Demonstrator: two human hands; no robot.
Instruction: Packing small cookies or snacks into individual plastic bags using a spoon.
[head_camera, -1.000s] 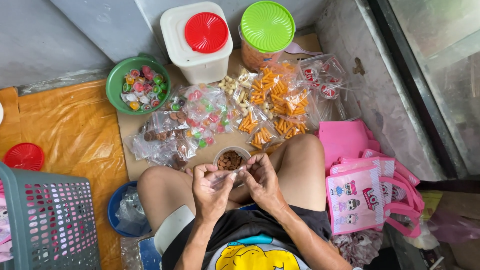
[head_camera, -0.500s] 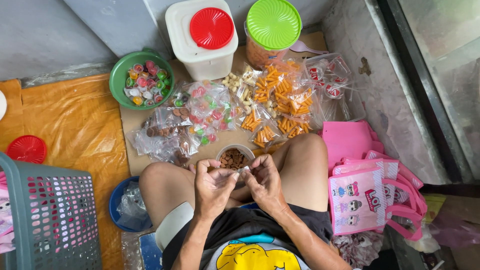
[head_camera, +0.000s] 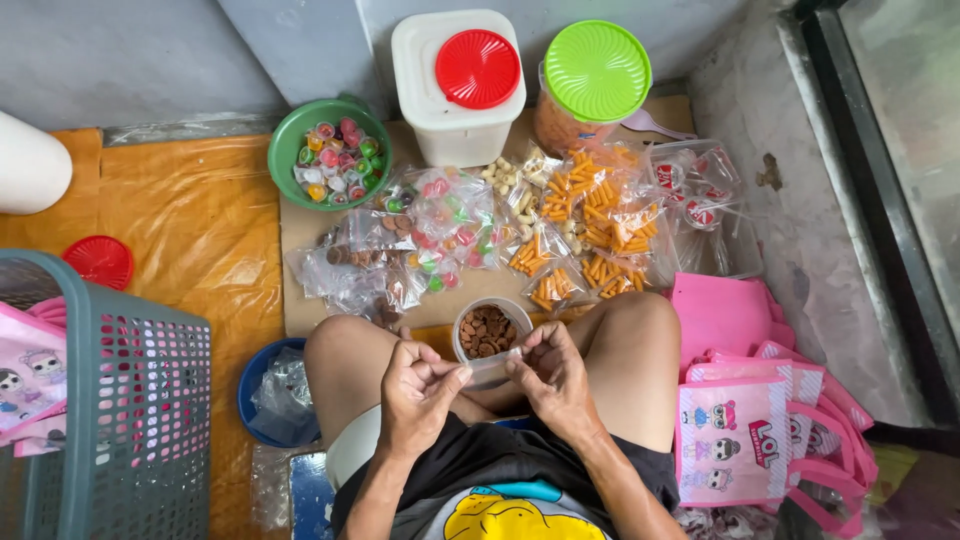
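Just below the small clear cup of brown round snacks, left hand and right hand now drawn closer, pinching a small clear plastic bag taut between fingertips.

Two lidded containers stand at the far side: one white square plastic tub with a red round lid and one clear round jar with a green lid. There is one green round bowl of coloured sweets at far left, one small clear cup of brown round snacks near the knees, one grey plastic lattice basket at near left, and one blue round bowl beside it. The clear filled snack bags in the middle overlap too much to count.
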